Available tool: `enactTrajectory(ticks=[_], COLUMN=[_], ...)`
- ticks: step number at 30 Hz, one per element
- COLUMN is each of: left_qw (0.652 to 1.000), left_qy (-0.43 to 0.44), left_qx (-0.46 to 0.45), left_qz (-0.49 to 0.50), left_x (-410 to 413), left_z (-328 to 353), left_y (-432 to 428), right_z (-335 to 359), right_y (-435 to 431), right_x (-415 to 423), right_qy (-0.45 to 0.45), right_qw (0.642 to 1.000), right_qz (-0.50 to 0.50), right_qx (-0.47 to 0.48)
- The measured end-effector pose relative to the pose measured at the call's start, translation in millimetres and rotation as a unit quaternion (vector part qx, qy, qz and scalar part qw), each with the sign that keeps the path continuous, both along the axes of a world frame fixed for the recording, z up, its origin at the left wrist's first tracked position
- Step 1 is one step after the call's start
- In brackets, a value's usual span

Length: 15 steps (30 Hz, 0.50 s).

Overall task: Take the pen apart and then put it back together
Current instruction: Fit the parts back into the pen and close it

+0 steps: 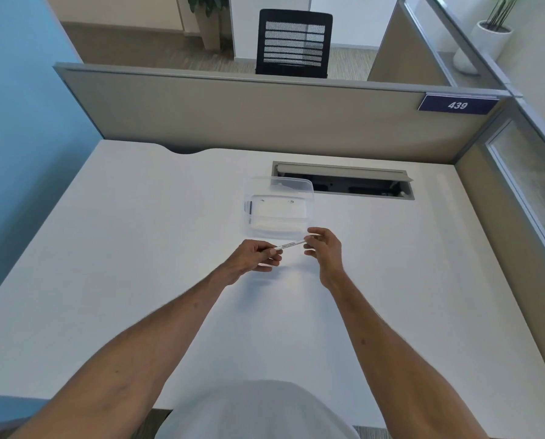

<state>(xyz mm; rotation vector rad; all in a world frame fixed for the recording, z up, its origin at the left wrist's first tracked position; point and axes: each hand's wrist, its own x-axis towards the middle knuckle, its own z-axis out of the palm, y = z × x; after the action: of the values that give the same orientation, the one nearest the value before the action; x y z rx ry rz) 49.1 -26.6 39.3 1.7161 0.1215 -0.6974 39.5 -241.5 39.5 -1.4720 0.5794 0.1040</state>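
From the head camera, a white desk [106, 264] fills the view, fenced by grey partitions [233, 112] with a "439" sign [457, 105] at 2 o'clock. A black chair [293, 42] sits at 12. At centre, the left hand [252, 256] and right hand [323, 245] each pinch an end of the white pen [290, 244], held above the desk just below a clear container [279, 205].

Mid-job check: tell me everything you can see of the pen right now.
The pen is a slim white stick, plastic by its look, with small dark print along its barrel, too small to read. It is held in the air above the white desk, just in front of a clear plastic box, tilted slightly up toward the right. The left hand pinches one end, the right hand the other. It looks whole; any seam is hidden.
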Motion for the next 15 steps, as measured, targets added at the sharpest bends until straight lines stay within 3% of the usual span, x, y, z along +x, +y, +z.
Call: enactTrajectory(ticks=[7, 15], left_qw=[0.988, 0.941], left_qy=[-0.091, -0.176], left_qx=[0.122, 0.283], left_qz=[-0.030, -0.051], left_x=[5.8, 8.1], left_z=[-9.1, -21.3], left_y=[6.9, 12.0], right_z=[-8.6, -23.5], right_y=[-3.3, 6.6], right_x=[-1.2, -0.6], right_qy=[-0.001, -0.018], right_qw=[0.988, 0.933], right_qz=[0.097, 0.190], right_qx=[-0.117, -0.304])
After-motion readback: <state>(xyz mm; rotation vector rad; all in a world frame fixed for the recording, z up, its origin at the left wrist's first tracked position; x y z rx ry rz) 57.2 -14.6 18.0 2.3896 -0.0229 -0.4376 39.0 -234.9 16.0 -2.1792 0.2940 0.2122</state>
